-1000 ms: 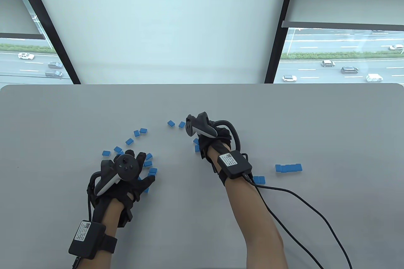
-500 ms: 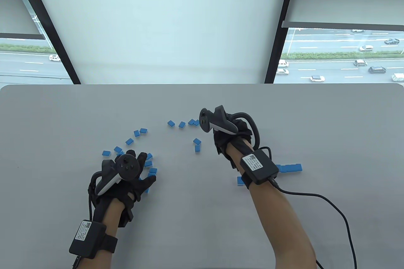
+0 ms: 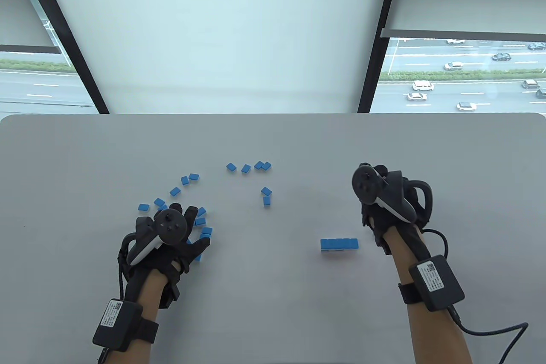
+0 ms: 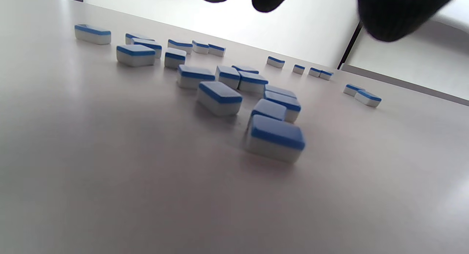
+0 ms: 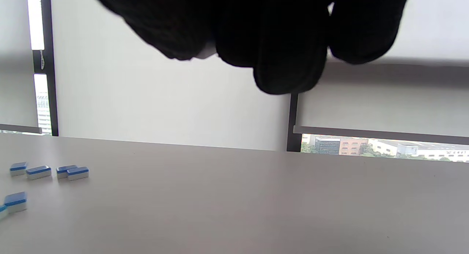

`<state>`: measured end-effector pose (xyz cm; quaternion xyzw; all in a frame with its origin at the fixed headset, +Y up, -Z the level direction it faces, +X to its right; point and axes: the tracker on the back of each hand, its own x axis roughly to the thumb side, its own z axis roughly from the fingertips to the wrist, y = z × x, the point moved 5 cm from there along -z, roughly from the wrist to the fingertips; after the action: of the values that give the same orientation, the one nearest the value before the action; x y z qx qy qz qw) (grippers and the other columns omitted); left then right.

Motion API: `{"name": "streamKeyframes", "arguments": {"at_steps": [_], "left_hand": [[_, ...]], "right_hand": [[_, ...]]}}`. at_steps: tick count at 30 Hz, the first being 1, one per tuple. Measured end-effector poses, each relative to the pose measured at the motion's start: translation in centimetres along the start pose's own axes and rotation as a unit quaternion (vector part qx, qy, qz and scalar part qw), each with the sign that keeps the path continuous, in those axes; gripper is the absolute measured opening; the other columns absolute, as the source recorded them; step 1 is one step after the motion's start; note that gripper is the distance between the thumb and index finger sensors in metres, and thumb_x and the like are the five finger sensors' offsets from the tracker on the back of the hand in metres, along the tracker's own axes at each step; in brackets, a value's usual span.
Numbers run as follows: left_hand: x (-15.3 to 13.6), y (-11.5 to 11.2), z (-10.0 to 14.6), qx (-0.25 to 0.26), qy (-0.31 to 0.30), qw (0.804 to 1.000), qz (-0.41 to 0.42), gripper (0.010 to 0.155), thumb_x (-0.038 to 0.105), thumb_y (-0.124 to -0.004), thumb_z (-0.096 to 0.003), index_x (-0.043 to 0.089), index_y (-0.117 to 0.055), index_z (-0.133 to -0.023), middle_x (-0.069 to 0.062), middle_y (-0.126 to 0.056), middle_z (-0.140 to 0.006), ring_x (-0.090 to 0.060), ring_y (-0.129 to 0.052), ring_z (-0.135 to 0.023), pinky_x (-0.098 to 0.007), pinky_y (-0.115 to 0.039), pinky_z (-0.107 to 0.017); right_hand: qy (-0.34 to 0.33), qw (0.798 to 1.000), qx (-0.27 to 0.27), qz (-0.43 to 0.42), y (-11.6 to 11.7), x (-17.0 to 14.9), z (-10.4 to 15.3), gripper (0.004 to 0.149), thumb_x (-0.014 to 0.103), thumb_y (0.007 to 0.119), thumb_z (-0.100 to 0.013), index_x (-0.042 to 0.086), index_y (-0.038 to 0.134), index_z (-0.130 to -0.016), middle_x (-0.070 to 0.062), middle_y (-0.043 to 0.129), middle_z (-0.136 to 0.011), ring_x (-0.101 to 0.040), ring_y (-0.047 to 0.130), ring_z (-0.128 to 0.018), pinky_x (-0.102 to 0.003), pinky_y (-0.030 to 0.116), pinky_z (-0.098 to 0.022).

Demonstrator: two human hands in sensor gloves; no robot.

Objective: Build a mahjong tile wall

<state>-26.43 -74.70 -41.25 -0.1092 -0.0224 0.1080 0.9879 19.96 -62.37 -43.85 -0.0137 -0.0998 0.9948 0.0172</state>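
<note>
Short row (image 3: 339, 245) of four tiles stood near right hand (image 3: 386, 206); second row hidden under that hand, if any. Loose tiles (image 3: 200, 222) scattered by left hand (image 3: 170, 236), fingers spread flat. Right fingers curled; whether holding tile, cannot tell. Wall judged barely begun

Grey table (image 3: 273, 308), drawn blind (image 3: 222, 31), windows (image 3: 460, 74)
</note>
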Motion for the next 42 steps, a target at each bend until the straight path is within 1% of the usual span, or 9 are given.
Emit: {"name": "streamKeyframes", "arguments": {"at_steps": [6,10,11,12,17,19,24,36,42], "left_hand": [[0.0,0.0,0.0,0.0,-0.001,1.0,-0.004,0.087,0.072,-0.067,-0.0395,0.035,-0.037,-0.113,-0.004,-0.03,-0.121,-0.045,-0.03,-0.109,-0.075,-0.026,-0.069],[0.0,-0.1,0.1,-0.002,0.002,1.0,-0.006,0.086,0.072,-0.067,-0.0397,0.035,-0.037,-0.113,-0.004,-0.03,-0.121,-0.045,-0.03,-0.109,-0.075,-0.026,-0.069],[-0.1,-0.2,0.1,-0.002,0.003,1.0,-0.006,0.087,0.072,-0.067,-0.0396,0.035,-0.037,-0.113,-0.004,-0.03,-0.121,-0.045,-0.03,-0.109,-0.075,-0.026,-0.069],[-0.1,-0.2,0.1,-0.003,0.004,1.0,-0.006,0.087,0.072,-0.067,-0.0397,0.035,-0.037,-0.113,-0.004,-0.03,-0.121,-0.045,-0.03,-0.109,-0.075,-0.026,-0.069],[-0.5,-0.6,0.1,-0.009,0.01,1.0,-0.002,0.087,0.072,-0.066,-0.0397,0.035,-0.037,-0.113,-0.004,-0.03,-0.121,-0.045,-0.03,-0.109,-0.075,-0.026,-0.069],[-0.6,-0.7,0.1,-0.01,0.012,1.0,-0.003,0.086,0.072,-0.066,-0.0396,0.035,-0.037,-0.112,-0.004,-0.03,-0.121,-0.045,-0.03,-0.109,-0.075,-0.026,-0.069],[-0.5,-0.7,0.1,-0.014,0.012,1.0,-0.003,0.086,0.072,-0.067,-0.0397,0.035,-0.037,-0.112,-0.005,-0.03,-0.121,-0.046,-0.03,-0.109,-0.075,-0.026,-0.069],[-0.5,-0.7,0.1,-0.014,0.013,1.0,-0.002,0.087,0.072,-0.066,-0.0397,0.035,-0.037,-0.112,-0.005,-0.03,-0.121,-0.046,-0.03,-0.109,-0.075,-0.026,-0.069],[-0.5,-0.6,0.1,-0.011,0.011,1.0,-0.001,0.086,0.072,-0.066,-0.0396,0.035,-0.037,-0.112,-0.004,-0.03,-0.121,-0.045,-0.03,-0.109,-0.075,-0.026,-0.069]], "right_hand": [[0.047,0.999,0.018,-0.021,2.5,-5.0,1.7,0.059,0.033,0.081,-0.041,0.019,0.058,-0.094,-0.004,0.078,-0.079,-0.026,0.095,-0.053,-0.05,0.078,-0.052],[0.072,0.996,0.022,-0.049,4.6,-7.0,2.4,0.059,0.034,0.081,-0.041,0.021,0.059,-0.094,-0.003,0.078,-0.079,-0.026,0.094,-0.053,-0.05,0.078,-0.052],[0.077,0.995,0.033,-0.063,5.5,-7.5,2.5,0.059,0.033,0.082,-0.041,0.021,0.059,-0.094,-0.003,0.078,-0.079,-0.026,0.094,-0.053,-0.051,0.077,-0.052],[0.078,0.994,0.046,-0.068,6.3,-7.7,2.5,0.058,0.033,0.082,-0.041,0.022,0.059,-0.094,-0.004,0.077,-0.08,-0.027,0.093,-0.054,-0.051,0.076,-0.052],[0.073,0.993,0.094,-0.02,9.1,-8.0,2.3,0.058,0.034,0.082,-0.041,0.026,0.061,-0.094,-0.003,0.075,-0.082,-0.027,0.092,-0.056,-0.051,0.075,-0.053],[0.062,0.991,0.112,-0.027,9.9,-7.5,2.3,0.057,0.033,0.083,-0.041,0.026,0.062,-0.094,-0.004,0.075,-0.082,-0.028,0.092,-0.056,-0.052,0.075,-0.054],[0.036,0.989,0.143,0.004,11.3,-5.8,2.3,0.056,0.033,0.084,-0.041,0.03,0.065,-0.093,-0.004,0.072,-0.085,-0.029,0.089,-0.059,-0.052,0.072,-0.056],[0.024,0.988,0.151,0.027,12.1,-4.8,2.3,0.055,0.032,0.084,-0.041,0.032,0.066,-0.093,-0.004,0.071,-0.086,-0.029,0.088,-0.061,-0.053,0.071,-0.057],[0.025,0.989,0.142,0.022,11.5,-4.9,2.5,0.058,0.032,0.085,-0.041,0.031,0.064,-0.095,-0.004,0.071,-0.087,-0.029,0.089,-0.061,-0.052,0.071,-0.057]]}}
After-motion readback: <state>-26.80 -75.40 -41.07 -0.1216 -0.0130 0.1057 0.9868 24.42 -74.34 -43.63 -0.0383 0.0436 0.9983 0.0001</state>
